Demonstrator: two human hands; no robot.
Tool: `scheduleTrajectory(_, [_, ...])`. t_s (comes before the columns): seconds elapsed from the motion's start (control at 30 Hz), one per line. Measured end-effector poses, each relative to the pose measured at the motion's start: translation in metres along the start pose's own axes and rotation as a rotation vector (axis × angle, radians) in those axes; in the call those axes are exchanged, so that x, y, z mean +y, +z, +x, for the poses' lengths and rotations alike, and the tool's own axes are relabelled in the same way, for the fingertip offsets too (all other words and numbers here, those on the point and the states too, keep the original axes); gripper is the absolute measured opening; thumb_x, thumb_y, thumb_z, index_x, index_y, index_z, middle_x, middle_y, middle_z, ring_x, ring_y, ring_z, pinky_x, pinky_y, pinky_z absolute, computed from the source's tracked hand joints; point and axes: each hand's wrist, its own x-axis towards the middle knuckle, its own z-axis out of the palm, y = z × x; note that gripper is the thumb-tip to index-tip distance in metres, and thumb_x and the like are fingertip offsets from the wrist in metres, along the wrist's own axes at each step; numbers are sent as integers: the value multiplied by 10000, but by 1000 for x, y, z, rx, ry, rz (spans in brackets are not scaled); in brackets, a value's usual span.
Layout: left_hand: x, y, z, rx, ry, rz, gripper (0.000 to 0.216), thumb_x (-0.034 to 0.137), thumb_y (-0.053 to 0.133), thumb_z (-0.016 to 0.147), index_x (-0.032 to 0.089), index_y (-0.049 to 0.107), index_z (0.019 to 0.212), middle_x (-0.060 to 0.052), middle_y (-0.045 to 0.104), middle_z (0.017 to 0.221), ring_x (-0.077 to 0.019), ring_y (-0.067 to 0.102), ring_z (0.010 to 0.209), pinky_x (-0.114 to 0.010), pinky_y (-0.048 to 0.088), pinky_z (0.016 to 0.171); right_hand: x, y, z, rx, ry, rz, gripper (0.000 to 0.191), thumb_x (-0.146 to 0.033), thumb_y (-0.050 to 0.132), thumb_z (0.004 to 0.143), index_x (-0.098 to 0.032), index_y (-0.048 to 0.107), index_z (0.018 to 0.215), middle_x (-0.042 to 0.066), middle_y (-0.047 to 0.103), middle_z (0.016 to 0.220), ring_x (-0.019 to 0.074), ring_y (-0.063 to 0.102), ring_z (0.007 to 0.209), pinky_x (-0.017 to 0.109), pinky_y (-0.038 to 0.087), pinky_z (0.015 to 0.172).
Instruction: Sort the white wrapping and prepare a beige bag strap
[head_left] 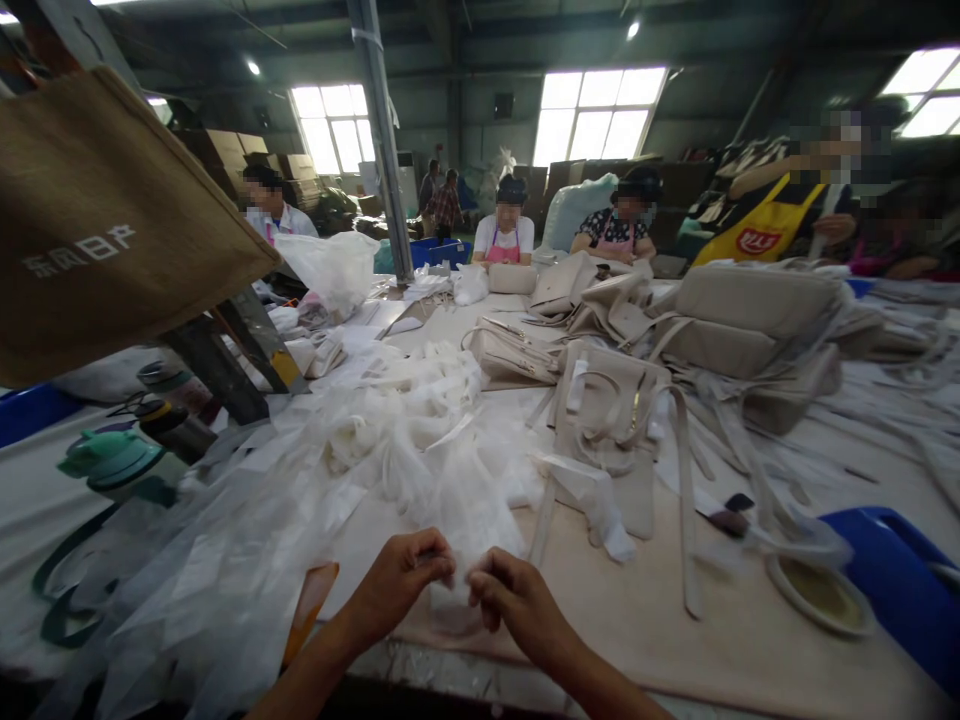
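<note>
Two hands meet at the table's [720,640] near edge — the left hand [401,580] and right hand [510,595] both pinched shut on one thin clear bag [457,520]. It rises from a pile of plastic [247,560]; beige handbags [607,410] lie just beyond.

Both hands sit at the near edge of the tabletop [660,620], the left hand [397,585] just beside the right hand [517,600], almost touching, with a thin plastic bag [454,520] pinched between them. Left of them sprawls a heap of plastic bags [225,570]; behind that heap, bottles [142,430] stand under a hanging tote bag [105,220]. Straight beyond the hands lies a handbag [607,410], more handbags [750,320] piled behind it and to the right. A small dish [821,595] rests near right, beside a bin [900,580]. Other people [506,235] sit along the far side.
</note>
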Motion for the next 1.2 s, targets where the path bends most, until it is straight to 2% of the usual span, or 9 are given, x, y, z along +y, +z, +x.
scheduleTrajectory(0.13, [4, -8, -5, 9, 39, 22, 116, 327, 590, 843, 234, 646, 802, -7, 693, 999, -213, 585, 1025, -323, 405, 941, 3, -6, 3, 141, 32, -39, 265, -391, 534, 842, -161, 513, 710, -12, 587, 630, 75, 482, 474, 189, 354, 467])
scheduleTrajectory(0.27, [20, -7, 2, -178, 148, 289, 115, 349, 596, 844, 275, 640, 768, 26, 475, 1400, -231, 339, 1340, -382, 253, 1119, -5, -8, 3, 144, -20, -68, 294, -413, 541, 841, -169, 493, 683, -26, 556, 585, 77, 475, 471, 187, 359, 469])
scheduleTrajectory(0.4, [32, 5, 22, -411, 335, 495, 77, 316, 562, 869, 271, 600, 819, 20, 646, 1120, -208, 479, 1211, -437, 76, 1176, -20, -19, -3, 188, -154, -186, 288, -385, 561, 843, -157, 531, 669, -20, 567, 589, 71, 479, 500, 177, 353, 494])
scheduleTrajectory(0.47, [32, 11, 30, -423, 350, 494, 130, 334, 514, 895, 252, 567, 809, 30, 655, 906, -176, 578, 1000, -394, 180, 1144, -25, -29, -8, 284, -182, -226, 279, -366, 556, 851, -154, 546, 670, -22, 554, 575, 69, 477, 508, 175, 350, 506])
scheduleTrajectory(0.57, [20, 14, 39, -408, 305, 473, 215, 386, 431, 923, 234, 549, 827, 1, 614, 877, -176, 568, 875, -290, 410, 869, -22, -43, -17, 330, -181, -197, 258, -342, 546, 854, -151, 559, 682, -30, 523, 551, 67, 462, 473, 178, 343, 484])
scheduleTrajectory(0.77, [11, 0, 53, -391, 212, 642, 222, 393, 484, 893, 222, 563, 776, -2, 617, 832, -191, 554, 842, -281, 381, 780, -6, -47, -13, 397, -165, -155, 211, -288, 523, 853, -158, 544, 688, -33, 548, 566, 60, 450, 442, 173, 337, 466])
scheduleTrajectory(0.87, [31, 1, 54, -382, 121, 564, 135, 321, 565, 853, 228, 591, 757, 24, 624, 793, -176, 565, 809, -266, 380, 753, -7, -49, -5, 447, -158, -255, 252, -312, 534, 859, -159, 531, 659, -30, 557, 559, 67, 474, 498, 178, 335, 521])
scheduleTrajectory(1.0, [52, 21, 59, -423, 142, 250, 93, 252, 623, 814, 223, 622, 726, 13, 593, 1009, -175, 545, 992, -251, 364, 873, -10, -50, 5, 451, -148, -369, 324, -382, 524, 872, -158, 511, 639, -25, 561, 557, 73, 479, 529, 192, 309, 536])
scheduleTrajectory(1.2, [30, 48, 73, -272, 147, 139, 150, 273, 581, 830, 204, 536, 706, 25, 554, 742, -162, 510, 738, -279, 350, 694, -13, -78, 13, 387, -153, -623, 378, -444, 460, 906, -172, 524, 652, -13, 582, 589, 103, 527, 566, 213, 348, 560])
